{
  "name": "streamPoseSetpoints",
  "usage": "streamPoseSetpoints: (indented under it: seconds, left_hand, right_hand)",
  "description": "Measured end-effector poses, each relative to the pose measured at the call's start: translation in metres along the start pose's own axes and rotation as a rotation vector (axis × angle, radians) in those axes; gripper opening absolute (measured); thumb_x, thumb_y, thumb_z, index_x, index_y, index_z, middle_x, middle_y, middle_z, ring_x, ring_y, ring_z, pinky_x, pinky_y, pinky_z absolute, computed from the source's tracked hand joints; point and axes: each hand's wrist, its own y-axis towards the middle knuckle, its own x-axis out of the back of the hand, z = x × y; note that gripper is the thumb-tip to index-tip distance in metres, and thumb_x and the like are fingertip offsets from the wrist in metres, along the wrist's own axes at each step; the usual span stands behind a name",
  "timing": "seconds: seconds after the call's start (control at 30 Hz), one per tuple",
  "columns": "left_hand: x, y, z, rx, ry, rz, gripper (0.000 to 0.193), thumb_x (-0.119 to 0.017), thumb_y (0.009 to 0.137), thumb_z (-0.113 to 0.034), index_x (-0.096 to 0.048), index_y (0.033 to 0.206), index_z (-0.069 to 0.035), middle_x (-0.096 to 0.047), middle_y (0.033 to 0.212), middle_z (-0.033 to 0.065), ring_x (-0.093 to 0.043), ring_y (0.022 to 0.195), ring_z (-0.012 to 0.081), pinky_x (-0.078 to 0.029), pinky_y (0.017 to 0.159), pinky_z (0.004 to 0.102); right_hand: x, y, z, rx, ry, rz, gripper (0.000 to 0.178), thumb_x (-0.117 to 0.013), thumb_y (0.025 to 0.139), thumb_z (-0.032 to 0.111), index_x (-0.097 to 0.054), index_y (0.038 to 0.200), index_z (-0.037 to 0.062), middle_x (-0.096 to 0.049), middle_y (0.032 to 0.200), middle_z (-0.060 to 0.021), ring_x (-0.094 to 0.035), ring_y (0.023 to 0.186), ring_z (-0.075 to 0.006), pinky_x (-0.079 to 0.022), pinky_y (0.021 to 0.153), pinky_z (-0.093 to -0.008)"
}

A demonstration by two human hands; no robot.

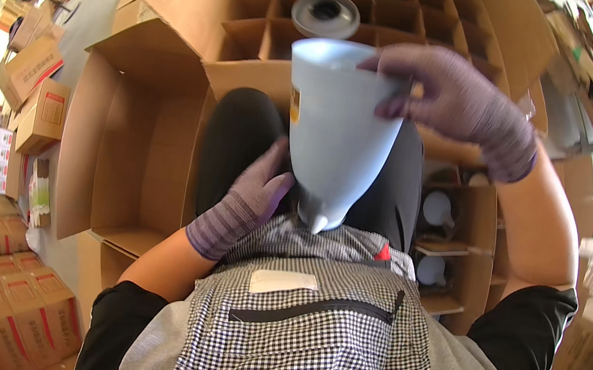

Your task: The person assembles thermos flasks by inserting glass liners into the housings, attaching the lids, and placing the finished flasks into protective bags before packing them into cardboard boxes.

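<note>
A light blue tapered jug body (344, 126) is held over my lap, its wide mouth up and its narrow end with a small white nub pointing toward my apron. My right hand (444, 100), in a purple-grey knit glove, grips it at the rim, its fingers blurred a little. Beside the jug's lower left side is my gloved left hand (252, 193), fingers stretched and thumb apart; whether it touches the jug I cannot tell. Just beyond the mouth, a grey round piece with a dark centre (326, 15) is on the box dividers (288, 3).
An open carton (145, 152) stands at my left. On my right, a compartmented carton (465, 280) holds several pieces with light blue round ends (437, 208). Sealed cartons (19, 295) are stacked at the lower left, and more boxes (37, 71) lie farther off.
</note>
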Motion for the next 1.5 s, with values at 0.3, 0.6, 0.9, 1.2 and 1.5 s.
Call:
streamPoseSetpoints:
  seconds: [0.3, 0.6, 0.9, 1.2, 1.5]
  left_hand:
    - [0.07, 0.103, -0.147, -0.158, 0.745, 0.4, 0.047, -0.082, 0.083, -0.034, -0.076, 0.117, -0.003, -0.076, 0.105, 0.0137, -0.072, 0.098, 0.0217, -0.056, 0.091, 0.0356]
    - [0.061, 0.122, -0.167, -0.364, 0.894, 0.675, 0.038, -0.088, 0.072, -0.029, -0.076, 0.1, -0.006, -0.073, 0.098, 0.0111, -0.073, 0.095, 0.0259, -0.057, 0.087, 0.0379]
    - [0.077, 0.136, -0.127, -0.562, 0.05, -0.121, 0.058, -0.068, 0.096, -0.039, -0.059, 0.136, 0.002, -0.064, 0.132, 0.0144, -0.063, 0.12, 0.0225, -0.051, 0.104, 0.0352]
    - [0.085, 0.12, -0.127, -0.592, 0.288, -0.146, 0.06, -0.078, 0.091, -0.033, -0.062, 0.133, 0.008, -0.064, 0.133, 0.018, -0.065, 0.12, 0.0272, -0.052, 0.106, 0.0353]
    - [0.058, 0.099, -0.137, -0.643, 0.503, 0.53, 0.089, -0.072, 0.081, -0.073, -0.071, 0.131, 0.001, -0.054, 0.149, 0.0256, -0.052, 0.139, 0.0363, -0.041, 0.115, 0.0448]
  right_hand:
    - [-0.001, 0.063, 0.024, 0.02, -0.016, 0.514, 0.028, -0.087, 0.078, 0.02, -0.071, 0.091, 0.0025, -0.07, 0.121, -0.016, -0.068, 0.103, -0.0292, -0.054, 0.093, -0.0414]
    - [-0.014, 0.22, -0.158, -0.079, -0.55, 0.237, 0.07, -0.076, 0.082, 0.032, -0.058, 0.147, 0.0173, -0.054, 0.148, -0.0198, -0.06, 0.127, -0.041, -0.047, 0.111, -0.0485]
    - [-0.016, 0.208, -0.139, -0.164, -0.423, -0.126, 0.072, -0.083, 0.072, 0.037, -0.063, 0.135, 0.0086, -0.065, 0.128, -0.0227, -0.069, 0.108, -0.0395, -0.056, 0.097, -0.0433]
    - [-0.031, 0.108, -0.044, 0.276, 1.399, -0.129, 0.044, -0.064, 0.101, 0.023, -0.06, 0.134, -0.0059, -0.072, 0.113, -0.0152, -0.072, 0.095, -0.0215, -0.059, 0.084, -0.0341]
    - [-0.08, 0.017, -0.018, -0.092, 1.233, -0.734, 0.049, -0.057, 0.104, 0.023, -0.054, 0.143, -0.0057, -0.065, 0.135, -0.0157, -0.06, 0.126, -0.0233, -0.042, 0.114, -0.0372]
